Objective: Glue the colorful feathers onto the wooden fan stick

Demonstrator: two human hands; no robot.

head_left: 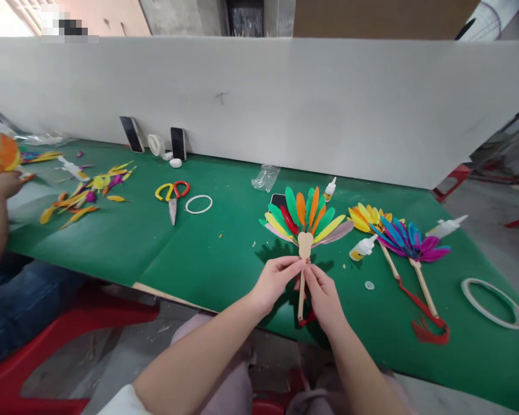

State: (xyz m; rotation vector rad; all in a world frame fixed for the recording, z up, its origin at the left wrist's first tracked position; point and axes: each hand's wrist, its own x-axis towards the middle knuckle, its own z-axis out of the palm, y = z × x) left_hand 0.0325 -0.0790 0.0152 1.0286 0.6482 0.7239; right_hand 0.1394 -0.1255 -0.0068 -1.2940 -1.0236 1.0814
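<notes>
A feather fan [304, 245] with green, orange, red, yellow and mauve feathers stands upright over the table, fanned out from a pale wooden head. My left hand [277, 279] pinches its handle just under the head. On the other side my right hand [322, 291] also closes on the handle, with some fingers hidden behind it. A red cord shows at the handle's lower end. Just right of the fan lies a small glue bottle [363, 248]; another glue bottle [330, 189] stands behind the feathers. A dark phone [278, 200] is partly covered by the feathers.
To the right lie a blue-purple feather fan [415, 245], a yellow feather fan [369, 218], a third glue bottle [447, 226] and a tape roll [495, 304]. Scissors [172, 199], a white ring [199, 204] and loose feathers [86, 196] are leftward. A co-worker's hand [2, 184] holds orange feathers.
</notes>
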